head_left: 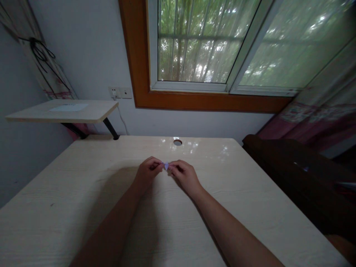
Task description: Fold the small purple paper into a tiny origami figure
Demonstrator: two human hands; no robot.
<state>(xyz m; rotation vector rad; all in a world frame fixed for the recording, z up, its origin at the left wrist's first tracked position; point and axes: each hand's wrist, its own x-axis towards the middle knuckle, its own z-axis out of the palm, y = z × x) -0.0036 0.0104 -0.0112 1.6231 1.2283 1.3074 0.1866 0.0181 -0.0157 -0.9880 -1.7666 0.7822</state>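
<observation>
Between my two hands is a small light-purple piece (166, 166), pointed at the bottom, that looks like folded paper. My left hand (148, 171) pinches its left side between thumb and fingers. On the opposite side, the thumb and fingertips of my right hand (184, 174) are closed on it too. Both hands are over the far half of the pale wooden table (172, 230), almost touching each other. Most of the piece is hidden by my fingertips.
A raised shelf (102, 113) on black legs stands at the back left with a white sheet (69, 107) on it. The tabletop has a round hole (177, 142) near its back edge. Dark brown furniture (300, 178) stands along the right. Behind are a wall and window.
</observation>
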